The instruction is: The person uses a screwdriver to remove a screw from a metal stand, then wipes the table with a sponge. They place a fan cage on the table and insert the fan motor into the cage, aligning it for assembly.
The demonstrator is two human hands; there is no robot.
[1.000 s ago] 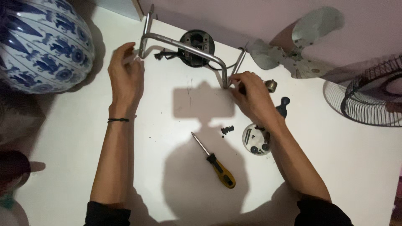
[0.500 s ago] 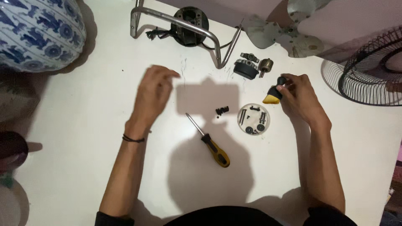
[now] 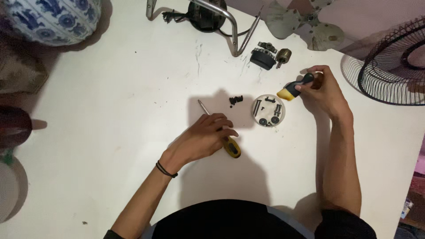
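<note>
My left hand [image 3: 204, 138] rests over the yellow-and-black screwdriver [image 3: 232, 148] on the white table, fingers curled onto its handle; the metal shaft sticks out past the fingers toward the far left. My right hand [image 3: 322, 90] holds a small brush [image 3: 292, 88] with a black handle and yellow bristles, just right of a small round white dish [image 3: 268, 110] of dark screws and washers. A little heap of black screws [image 3: 235, 100] lies left of the dish.
At the far edge stand a bent metal tube frame [image 3: 232, 24] with a black motor housing [image 3: 204, 17], small black and brass parts [image 3: 267, 55], and a grey fan blade [image 3: 305, 24]. A wire fan guard [image 3: 392, 66] lies right; a blue-and-white vase [image 3: 53, 17] stands far left.
My left hand came down from mid-table onto the screwdriver's handle. My right hand left the metal frame, picked up the brush and holds it beside the dish. The view shifted nearer.
</note>
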